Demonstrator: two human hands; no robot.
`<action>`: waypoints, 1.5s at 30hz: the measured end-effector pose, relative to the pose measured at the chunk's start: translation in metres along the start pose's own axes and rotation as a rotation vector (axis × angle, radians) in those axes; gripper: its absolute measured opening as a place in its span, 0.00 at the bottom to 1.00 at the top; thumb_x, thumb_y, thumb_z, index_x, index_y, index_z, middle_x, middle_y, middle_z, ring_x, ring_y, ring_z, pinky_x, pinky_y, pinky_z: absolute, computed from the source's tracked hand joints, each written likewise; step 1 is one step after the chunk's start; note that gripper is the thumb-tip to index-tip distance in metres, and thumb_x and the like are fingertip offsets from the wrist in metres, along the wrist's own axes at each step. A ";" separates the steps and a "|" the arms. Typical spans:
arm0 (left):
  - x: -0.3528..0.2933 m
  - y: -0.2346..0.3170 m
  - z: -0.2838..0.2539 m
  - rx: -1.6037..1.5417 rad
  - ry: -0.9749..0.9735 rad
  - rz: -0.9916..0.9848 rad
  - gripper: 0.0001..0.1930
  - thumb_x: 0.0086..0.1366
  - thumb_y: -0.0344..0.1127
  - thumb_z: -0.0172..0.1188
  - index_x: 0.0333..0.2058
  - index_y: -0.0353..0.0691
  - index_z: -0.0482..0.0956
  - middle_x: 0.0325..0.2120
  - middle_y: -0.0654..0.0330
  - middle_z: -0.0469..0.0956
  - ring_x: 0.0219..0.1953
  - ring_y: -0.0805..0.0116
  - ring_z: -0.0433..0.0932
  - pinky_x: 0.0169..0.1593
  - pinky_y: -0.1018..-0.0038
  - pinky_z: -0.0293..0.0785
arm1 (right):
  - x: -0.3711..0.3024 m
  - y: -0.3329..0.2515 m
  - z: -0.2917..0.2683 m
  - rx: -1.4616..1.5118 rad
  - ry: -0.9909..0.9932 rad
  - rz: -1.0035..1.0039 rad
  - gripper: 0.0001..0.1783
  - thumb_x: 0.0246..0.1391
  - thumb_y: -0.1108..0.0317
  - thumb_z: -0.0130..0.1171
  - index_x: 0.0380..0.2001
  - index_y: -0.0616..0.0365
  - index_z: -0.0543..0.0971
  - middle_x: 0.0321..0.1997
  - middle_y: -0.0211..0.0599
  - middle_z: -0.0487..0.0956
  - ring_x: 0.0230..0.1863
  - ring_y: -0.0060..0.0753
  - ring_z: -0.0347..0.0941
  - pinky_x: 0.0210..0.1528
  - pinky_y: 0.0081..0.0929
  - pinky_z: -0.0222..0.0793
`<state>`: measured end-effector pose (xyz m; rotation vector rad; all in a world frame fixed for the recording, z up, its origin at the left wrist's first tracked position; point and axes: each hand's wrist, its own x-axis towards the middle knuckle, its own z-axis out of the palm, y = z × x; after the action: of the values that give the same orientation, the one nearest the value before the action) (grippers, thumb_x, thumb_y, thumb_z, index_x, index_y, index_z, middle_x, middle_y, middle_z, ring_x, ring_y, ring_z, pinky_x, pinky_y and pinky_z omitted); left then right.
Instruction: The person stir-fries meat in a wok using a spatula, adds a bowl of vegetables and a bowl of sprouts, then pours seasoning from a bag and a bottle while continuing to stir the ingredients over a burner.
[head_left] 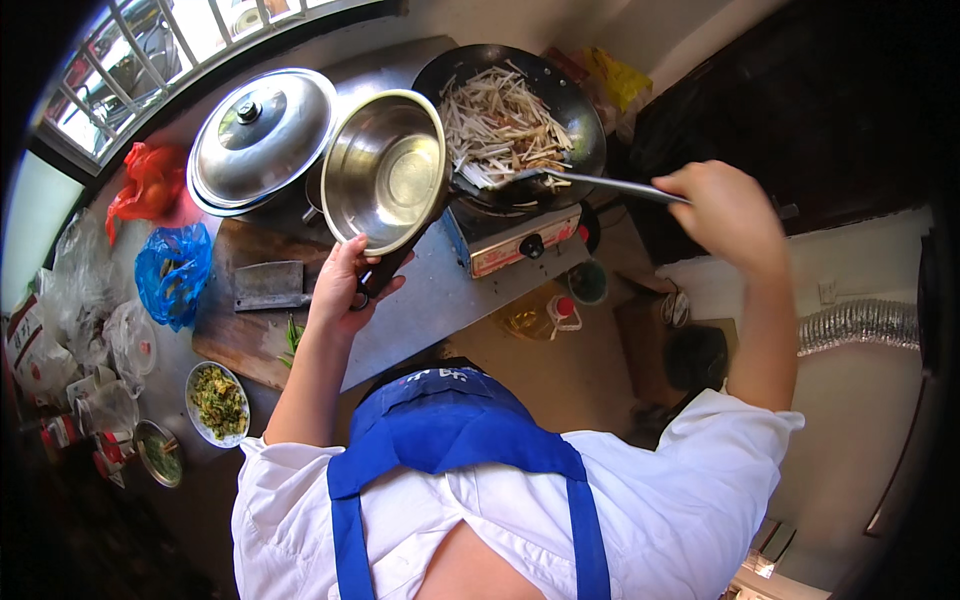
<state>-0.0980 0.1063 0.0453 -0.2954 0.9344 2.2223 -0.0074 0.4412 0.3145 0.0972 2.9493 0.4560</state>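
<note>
My left hand [352, 278] is closed at the rim of an empty steel bowl [400, 165], which is tilted with its inside showing. The wok's black handle [388, 268] also runs through that hand's grip. Beyond it, the black wok [585, 120] sits on a gas stove [520, 245], holding a heap of pale, thin-cut strips [505, 115] with some brown pieces. My right hand [728, 212], slightly blurred, is wrapped around the long metal handle of a spatula [620, 187]. The spatula's head lies in the wok at the strips' near edge, partly covered.
A large lidded pot [265, 135] stands left of the bowl. On a wooden board [240, 340] lies a cleaver [270, 286] beside green stalks. Further left are blue [172, 270] and red [150, 185] plastic bags and a plate of chopped food [217, 405]. An oil jug [540, 312] stands below the counter.
</note>
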 end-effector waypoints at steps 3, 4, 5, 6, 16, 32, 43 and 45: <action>-0.002 0.000 0.005 0.022 -0.002 -0.011 0.15 0.70 0.42 0.50 0.50 0.42 0.65 0.46 0.48 0.77 0.46 0.50 0.81 0.38 0.61 0.82 | 0.020 -0.002 0.019 0.043 0.004 0.027 0.15 0.50 0.70 0.60 0.43 0.55 0.83 0.37 0.45 0.82 0.39 0.49 0.78 0.45 0.38 0.74; -0.003 0.000 0.006 0.020 0.005 -0.009 0.15 0.70 0.42 0.50 0.50 0.42 0.65 0.46 0.48 0.77 0.46 0.50 0.81 0.38 0.62 0.82 | 0.024 0.002 0.011 0.064 -0.012 0.027 0.15 0.50 0.70 0.60 0.43 0.56 0.83 0.37 0.45 0.82 0.39 0.48 0.78 0.45 0.38 0.73; -0.005 0.001 0.006 0.014 0.020 -0.003 0.15 0.70 0.42 0.49 0.50 0.42 0.65 0.46 0.48 0.77 0.46 0.50 0.81 0.38 0.62 0.82 | 0.023 0.001 -0.003 0.078 -0.041 0.017 0.15 0.50 0.69 0.60 0.43 0.56 0.83 0.37 0.46 0.82 0.39 0.47 0.78 0.45 0.38 0.73; -0.006 0.002 0.005 0.008 0.034 0.002 0.14 0.70 0.42 0.49 0.50 0.42 0.65 0.46 0.48 0.77 0.46 0.50 0.81 0.38 0.62 0.82 | 0.025 -0.002 -0.006 0.095 -0.063 0.002 0.15 0.51 0.69 0.60 0.43 0.56 0.83 0.37 0.45 0.82 0.40 0.47 0.78 0.45 0.38 0.73; -0.005 -0.004 -0.003 -0.083 0.042 0.030 0.17 0.69 0.42 0.51 0.52 0.41 0.66 0.44 0.48 0.78 0.48 0.48 0.80 0.48 0.54 0.80 | 0.044 -0.008 0.028 0.107 0.174 0.009 0.16 0.55 0.66 0.58 0.48 0.46 0.81 0.39 0.39 0.82 0.41 0.45 0.78 0.42 0.39 0.74; -0.005 -0.005 0.008 0.025 0.067 0.057 0.19 0.70 0.43 0.48 0.54 0.38 0.69 0.45 0.47 0.79 0.48 0.51 0.80 0.48 0.56 0.79 | 0.020 0.002 0.107 0.017 -0.005 0.031 0.19 0.56 0.75 0.53 0.53 0.57 0.76 0.32 0.46 0.79 0.33 0.50 0.77 0.35 0.42 0.74; 0.000 -0.005 -0.006 -0.017 -0.033 0.076 0.19 0.71 0.44 0.47 0.54 0.38 0.70 0.45 0.46 0.79 0.48 0.51 0.80 0.49 0.55 0.79 | 0.018 0.027 0.022 0.116 0.126 -0.012 0.17 0.53 0.70 0.60 0.48 0.53 0.81 0.37 0.49 0.81 0.40 0.49 0.77 0.43 0.40 0.72; -0.004 -0.004 0.004 -0.025 0.014 0.085 0.20 0.70 0.44 0.47 0.52 0.37 0.72 0.46 0.48 0.80 0.48 0.53 0.80 0.50 0.55 0.78 | 0.024 0.031 0.032 0.152 0.244 0.022 0.18 0.54 0.69 0.59 0.49 0.52 0.80 0.37 0.50 0.80 0.40 0.50 0.77 0.43 0.42 0.72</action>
<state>-0.0920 0.1091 0.0479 -0.2877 0.9425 2.3138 -0.0243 0.4824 0.2904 0.0976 3.2234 0.2622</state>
